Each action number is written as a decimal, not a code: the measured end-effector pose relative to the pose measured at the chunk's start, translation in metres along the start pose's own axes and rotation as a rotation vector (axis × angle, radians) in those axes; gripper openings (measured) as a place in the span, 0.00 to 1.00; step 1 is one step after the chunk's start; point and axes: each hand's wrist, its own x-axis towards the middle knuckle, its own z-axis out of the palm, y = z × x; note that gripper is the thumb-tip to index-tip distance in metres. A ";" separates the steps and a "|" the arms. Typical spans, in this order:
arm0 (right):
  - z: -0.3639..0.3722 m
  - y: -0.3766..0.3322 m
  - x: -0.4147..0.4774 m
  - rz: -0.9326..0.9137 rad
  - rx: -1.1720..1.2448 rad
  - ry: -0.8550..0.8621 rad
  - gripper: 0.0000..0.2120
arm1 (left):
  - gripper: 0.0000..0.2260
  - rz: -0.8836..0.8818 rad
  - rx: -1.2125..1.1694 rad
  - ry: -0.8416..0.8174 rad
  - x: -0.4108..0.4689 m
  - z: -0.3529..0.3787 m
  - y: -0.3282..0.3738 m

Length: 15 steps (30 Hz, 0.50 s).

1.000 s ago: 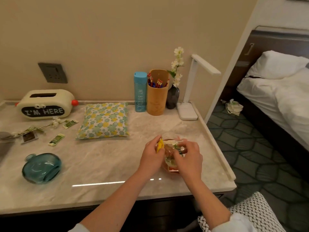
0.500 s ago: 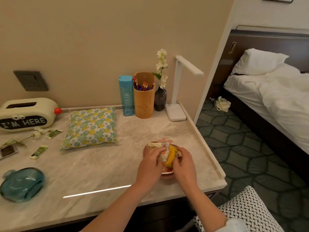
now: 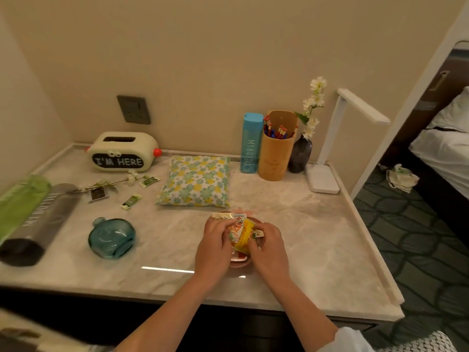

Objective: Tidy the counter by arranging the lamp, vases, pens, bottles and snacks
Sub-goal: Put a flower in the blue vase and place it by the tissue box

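Observation:
Both hands rest over a small pinkish dish near the counter's front. My left hand and my right hand press on colourful snack packets piled in it. At the back right stand a blue bottle, a wooden pen holder with pens, a dark vase with white flowers and a white desk lamp. A teal glass vase lies on its side at the left. A grey bottle and a green bottle lie at the far left.
A floral cushion lies mid-counter. A tissue box reading "I'M HERE" sits at the back left, with a loose flower stem and small green sachets before it. The counter ends at the right, with patterned carpet and a bed beyond.
The view has swung left, bringing the two lying bottles into sight. My hands stayed on the snack packets in the dish, pressing them closer together.

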 end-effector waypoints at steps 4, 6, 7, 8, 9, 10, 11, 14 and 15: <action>0.018 -0.013 0.003 -0.037 -0.022 -0.083 0.20 | 0.16 -0.047 0.002 0.066 0.000 -0.024 -0.007; 0.023 -0.018 0.005 -0.026 -0.080 -0.076 0.19 | 0.17 -0.065 -0.025 0.084 0.000 -0.034 -0.009; 0.025 -0.023 0.006 -0.036 -0.113 -0.041 0.19 | 0.17 -0.072 -0.037 0.095 0.001 -0.039 -0.011; 0.026 -0.028 0.007 -0.055 -0.125 0.004 0.18 | 0.17 -0.076 -0.043 0.109 0.001 -0.045 -0.011; 0.028 -0.034 0.009 -0.073 -0.111 0.035 0.18 | 0.15 -0.079 -0.040 0.127 0.003 -0.051 -0.012; 0.030 -0.041 0.012 -0.085 -0.085 0.043 0.17 | 0.14 -0.080 -0.034 0.148 0.004 -0.057 -0.013; 0.033 -0.049 0.015 -0.096 -0.061 0.032 0.17 | 0.13 -0.080 -0.027 0.170 0.006 -0.065 -0.014; 0.046 -0.074 0.025 -0.153 -0.034 -0.047 0.17 | 0.15 -0.096 0.007 0.218 0.012 -0.089 -0.018; 0.052 -0.083 0.028 -0.182 -0.016 -0.079 0.18 | 0.16 -0.106 0.014 0.243 0.015 -0.099 -0.021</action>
